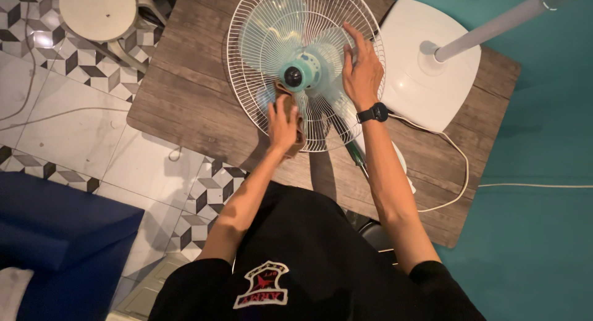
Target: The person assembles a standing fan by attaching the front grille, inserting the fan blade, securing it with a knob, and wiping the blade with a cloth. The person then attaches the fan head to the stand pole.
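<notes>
A pedestal fan lies on a wooden table [191,92], its white wire grille [247,62] facing up with pale translucent blades [272,31] and a teal hub [301,72] inside. My left hand [283,125] presses a brown cloth [298,142] against a blade just below the hub. My right hand [360,68], with a black wristwatch [372,113], rests flat on the right side of the blades, fingers spread. The fan's white square base [426,92] and grey pole [494,26] lie to the right.
A white power cord [460,166] loops over the table's right side. A round white stool [99,12] stands at the upper left on patterned floor tiles. A blue cushion [55,228] is at the lower left. A teal wall or floor surface is on the right.
</notes>
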